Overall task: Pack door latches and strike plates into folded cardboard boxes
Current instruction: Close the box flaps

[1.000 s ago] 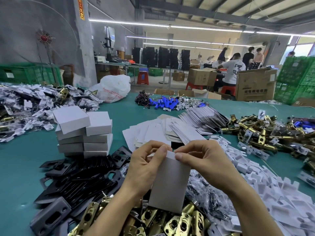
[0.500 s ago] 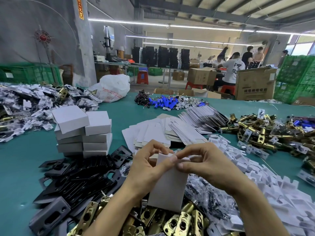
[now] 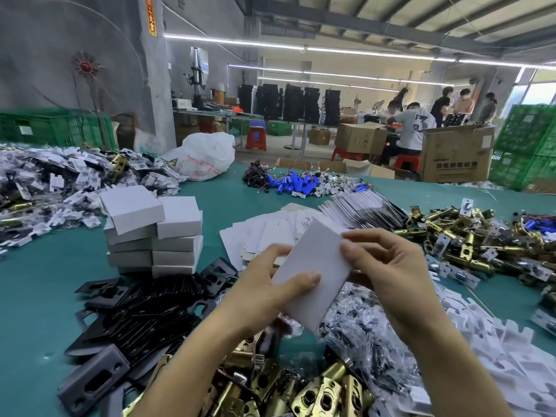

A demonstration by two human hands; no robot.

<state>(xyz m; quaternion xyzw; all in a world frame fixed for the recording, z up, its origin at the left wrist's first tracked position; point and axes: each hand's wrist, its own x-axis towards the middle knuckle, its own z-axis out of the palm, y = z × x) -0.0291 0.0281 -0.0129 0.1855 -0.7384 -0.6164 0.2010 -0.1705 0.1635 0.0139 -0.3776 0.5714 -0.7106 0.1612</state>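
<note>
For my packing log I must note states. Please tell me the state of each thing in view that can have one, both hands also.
white box: folded, tilted, held up, no open flap visible.
left hand: grips the box's left side, thumb in front.
right hand: pinches the box's upper edge.
stacked boxes: closed, two columns, top one askew.
flat blanks: unfolded, fanned out.
brown carton: flaps open.

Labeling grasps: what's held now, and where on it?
A white cardboard box, both hands: left hand grips its left edge, thumb on the face; right hand pinches its upper right edge.
</note>
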